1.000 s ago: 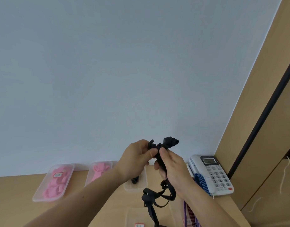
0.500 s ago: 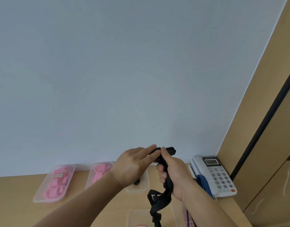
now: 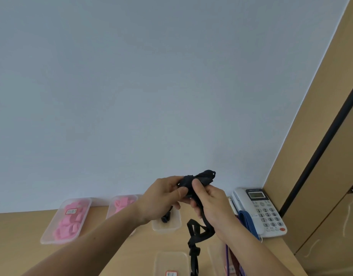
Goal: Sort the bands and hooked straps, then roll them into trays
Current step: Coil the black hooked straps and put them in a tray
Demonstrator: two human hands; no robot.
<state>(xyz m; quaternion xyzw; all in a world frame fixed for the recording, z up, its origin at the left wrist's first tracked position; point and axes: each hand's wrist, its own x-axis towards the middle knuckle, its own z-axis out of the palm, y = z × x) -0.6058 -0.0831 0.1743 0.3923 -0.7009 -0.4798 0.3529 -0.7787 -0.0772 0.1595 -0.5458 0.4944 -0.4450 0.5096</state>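
Note:
A black strap [image 3: 201,177] is held up in front of the wall, partly wound into a small roll at its top. My left hand [image 3: 163,198] pinches the roll from the left with thumb and fingers. My right hand [image 3: 211,204] grips the strap just below the roll, thumb pressed against it. The loose tail of the strap [image 3: 195,236] hangs down in loops past the bottom edge. A clear tray [image 3: 166,223] behind my hands holds a small black rolled piece.
Two clear trays with pink rolled bands [image 3: 68,220] [image 3: 121,204] stand at the back left of the wooden table [image 3: 16,232]. A white telephone [image 3: 259,210] with a blue striped band [image 3: 249,222] over it sits at right. Another labelled tray [image 3: 171,263] lies near.
The roll at the strap's top has shifted between my hands; my left fingers, stretched over it half a second ago, now pinch it. The hanging tail has swung and loosened.

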